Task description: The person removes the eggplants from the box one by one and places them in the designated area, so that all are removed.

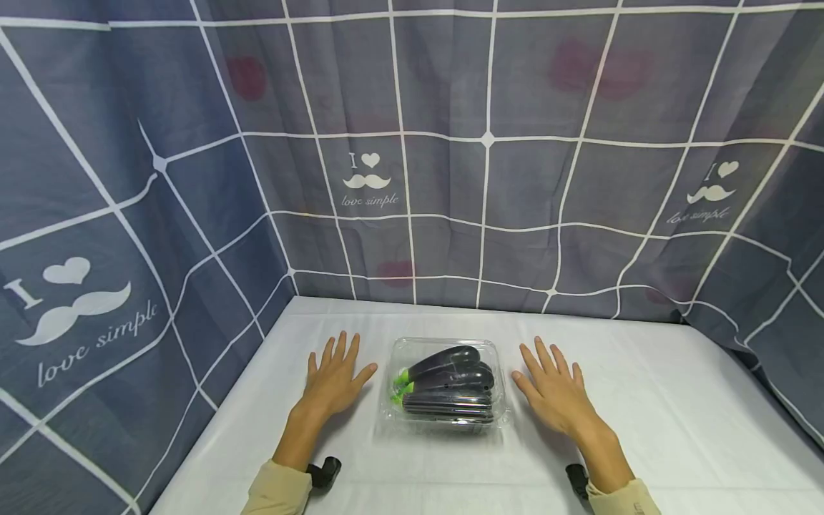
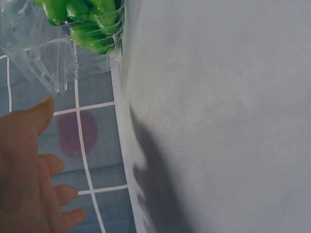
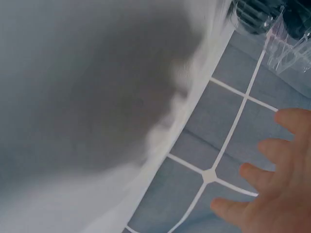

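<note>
Holding nothing, our left hand (image 1: 331, 388) and right hand (image 1: 558, 397) are palm down with fingers spread, one on each side of a clear plastic box (image 1: 412, 350), apart from it. For sound handling, we judge it best to approach both side walls evenly, press lightly with the fingers, and avoid squeezing the thin plastic. The box sits between the hands on the white table (image 1: 418, 472). Inside, we see glossy, dark eggplants (image 1: 450, 379) laid side by side, their bright green stem ends (image 1: 402, 379) toward the left hand. Ribs show in the box's walls. Beyond the table hangs a checked grey-blue curtain (image 1: 444, 172).
</note>
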`<act>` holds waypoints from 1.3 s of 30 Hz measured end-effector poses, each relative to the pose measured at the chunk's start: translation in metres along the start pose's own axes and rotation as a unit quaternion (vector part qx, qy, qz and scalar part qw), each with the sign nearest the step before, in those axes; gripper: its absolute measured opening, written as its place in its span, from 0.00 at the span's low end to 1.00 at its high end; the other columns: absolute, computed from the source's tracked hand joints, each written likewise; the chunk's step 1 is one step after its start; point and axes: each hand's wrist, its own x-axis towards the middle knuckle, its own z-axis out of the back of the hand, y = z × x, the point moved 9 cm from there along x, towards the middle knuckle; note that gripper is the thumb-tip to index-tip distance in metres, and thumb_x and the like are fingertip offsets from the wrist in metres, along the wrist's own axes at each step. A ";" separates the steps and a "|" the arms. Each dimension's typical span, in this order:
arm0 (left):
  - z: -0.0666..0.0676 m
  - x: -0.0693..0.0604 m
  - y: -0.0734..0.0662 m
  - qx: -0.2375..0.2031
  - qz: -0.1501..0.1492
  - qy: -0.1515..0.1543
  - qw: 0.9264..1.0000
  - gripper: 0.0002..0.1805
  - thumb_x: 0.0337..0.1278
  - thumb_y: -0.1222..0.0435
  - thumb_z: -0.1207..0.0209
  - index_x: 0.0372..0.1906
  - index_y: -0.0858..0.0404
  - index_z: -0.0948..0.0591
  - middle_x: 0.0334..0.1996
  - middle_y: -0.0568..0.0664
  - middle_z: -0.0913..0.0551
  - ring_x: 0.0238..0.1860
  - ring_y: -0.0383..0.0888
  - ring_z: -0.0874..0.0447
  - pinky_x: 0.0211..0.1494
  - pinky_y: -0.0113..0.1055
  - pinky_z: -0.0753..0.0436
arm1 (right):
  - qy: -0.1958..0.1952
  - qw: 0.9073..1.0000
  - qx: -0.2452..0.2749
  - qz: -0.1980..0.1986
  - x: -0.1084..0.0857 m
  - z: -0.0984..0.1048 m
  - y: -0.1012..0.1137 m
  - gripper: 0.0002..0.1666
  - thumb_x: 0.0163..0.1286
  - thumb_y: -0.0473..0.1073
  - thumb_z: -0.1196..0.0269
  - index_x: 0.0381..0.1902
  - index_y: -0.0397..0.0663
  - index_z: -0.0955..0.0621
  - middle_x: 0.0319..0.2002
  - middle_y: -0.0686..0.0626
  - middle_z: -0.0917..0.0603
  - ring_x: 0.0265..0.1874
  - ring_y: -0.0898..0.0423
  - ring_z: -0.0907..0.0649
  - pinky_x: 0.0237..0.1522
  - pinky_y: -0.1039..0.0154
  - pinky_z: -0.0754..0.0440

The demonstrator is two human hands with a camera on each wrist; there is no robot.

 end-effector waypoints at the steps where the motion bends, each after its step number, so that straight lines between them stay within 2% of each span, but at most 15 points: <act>1: 0.000 -0.001 0.000 -0.004 -0.001 0.000 1.000 0.43 0.71 0.40 0.54 0.78 0.64 0.45 0.77 0.64 0.51 0.76 0.63 0.59 0.70 0.69 0.58 | -0.005 1.000 0.010 0.006 0.000 0.000 0.001 0.37 0.79 0.60 0.55 0.75 0.42 0.38 0.75 0.35 0.47 0.73 0.32 0.49 0.65 0.27 0.55; 8: 0.001 -0.008 -0.003 -0.069 -0.017 0.005 0.997 0.43 0.73 0.41 0.56 0.77 0.68 0.45 0.75 0.66 0.47 0.75 0.65 0.55 0.72 0.63 0.53 | -0.038 0.991 0.121 0.040 -0.007 0.004 0.012 0.36 0.79 0.55 0.49 0.74 0.39 0.37 0.74 0.34 0.43 0.71 0.33 0.40 0.64 0.31 0.41; 11: 0.002 -0.014 -0.004 -0.117 -0.026 0.012 0.993 0.43 0.73 0.41 0.56 0.77 0.69 0.45 0.74 0.66 0.45 0.75 0.65 0.54 0.73 0.60 0.51 | -0.043 0.985 0.158 0.046 -0.012 0.006 0.017 0.35 0.78 0.54 0.47 0.74 0.39 0.36 0.73 0.35 0.40 0.69 0.34 0.37 0.63 0.33 0.38; 14: 0.003 -0.021 -0.007 -0.169 -0.032 0.026 0.985 0.44 0.72 0.40 0.56 0.77 0.68 0.47 0.75 0.65 0.45 0.75 0.63 0.53 0.73 0.58 0.50 | -0.037 0.976 0.207 0.055 -0.017 0.008 0.023 0.36 0.78 0.52 0.45 0.74 0.38 0.38 0.73 0.35 0.39 0.69 0.35 0.35 0.63 0.37 0.33; 17: 0.004 -0.029 -0.012 -0.222 -0.039 0.046 0.973 0.46 0.71 0.41 0.52 0.78 0.68 0.49 0.75 0.64 0.44 0.74 0.63 0.49 0.72 0.59 0.48 | -0.019 0.963 0.264 0.058 -0.021 0.005 0.027 0.37 0.76 0.50 0.43 0.75 0.38 0.40 0.73 0.36 0.39 0.68 0.36 0.34 0.61 0.41 0.30; 20: 0.003 -0.035 -0.019 -0.273 -0.043 0.078 0.958 0.47 0.69 0.43 0.47 0.78 0.66 0.52 0.75 0.63 0.43 0.73 0.62 0.45 0.71 0.60 0.43 | 0.006 0.949 0.312 0.047 -0.025 0.000 0.030 0.40 0.75 0.50 0.41 0.76 0.40 0.42 0.74 0.40 0.41 0.71 0.38 0.38 0.63 0.43 0.32; 23: 0.000 -0.040 -0.026 -0.331 -0.052 0.115 0.935 0.48 0.68 0.47 0.44 0.79 0.64 0.55 0.75 0.62 0.45 0.73 0.62 0.44 0.70 0.59 0.40 | 0.027 0.938 0.341 0.046 -0.030 -0.005 0.035 0.41 0.75 0.49 0.41 0.77 0.43 0.45 0.76 0.42 0.44 0.73 0.39 0.42 0.64 0.44 0.34; 26: -0.002 -0.043 -0.032 -0.387 -0.063 0.142 0.909 0.49 0.68 0.51 0.42 0.79 0.63 0.58 0.76 0.62 0.48 0.72 0.63 0.44 0.68 0.58 0.37 | 0.042 0.932 0.355 0.061 -0.035 -0.008 0.043 0.42 0.76 0.49 0.42 0.78 0.44 0.48 0.77 0.41 0.48 0.74 0.39 0.46 0.65 0.43 0.35; 28: -0.003 -0.045 -0.034 -0.409 -0.070 0.149 0.898 0.50 0.68 0.52 0.41 0.79 0.62 0.59 0.76 0.62 0.50 0.72 0.64 0.42 0.66 0.58 0.34 | 0.049 0.930 0.358 0.070 -0.038 -0.010 0.048 0.43 0.75 0.48 0.41 0.78 0.44 0.49 0.77 0.40 0.51 0.75 0.39 0.49 0.65 0.42 0.36; 30: -0.004 -0.046 -0.035 -0.421 -0.067 0.152 0.892 0.51 0.66 0.54 0.39 0.80 0.60 0.60 0.77 0.61 0.51 0.71 0.63 0.40 0.64 0.58 0.30 | 0.051 0.929 0.358 0.073 -0.040 -0.012 0.051 0.45 0.75 0.48 0.40 0.78 0.43 0.49 0.77 0.38 0.53 0.75 0.38 0.50 0.65 0.42 0.36; 34: -0.012 -0.049 -0.033 -0.430 -0.055 0.155 0.888 0.53 0.63 0.55 0.36 0.80 0.58 0.60 0.77 0.59 0.51 0.70 0.60 0.37 0.61 0.56 0.26 | 0.052 0.929 0.363 0.060 -0.043 -0.018 0.051 0.48 0.72 0.50 0.37 0.78 0.42 0.49 0.77 0.37 0.54 0.75 0.38 0.51 0.65 0.42 0.36; 39: -0.021 -0.053 -0.037 -0.446 -0.056 0.168 0.877 0.56 0.59 0.57 0.33 0.80 0.60 0.59 0.77 0.60 0.51 0.69 0.63 0.36 0.62 0.53 0.26 | 0.063 0.920 0.386 0.032 -0.045 -0.025 0.047 0.50 0.70 0.49 0.35 0.79 0.44 0.50 0.77 0.39 0.52 0.74 0.38 0.48 0.65 0.41 0.36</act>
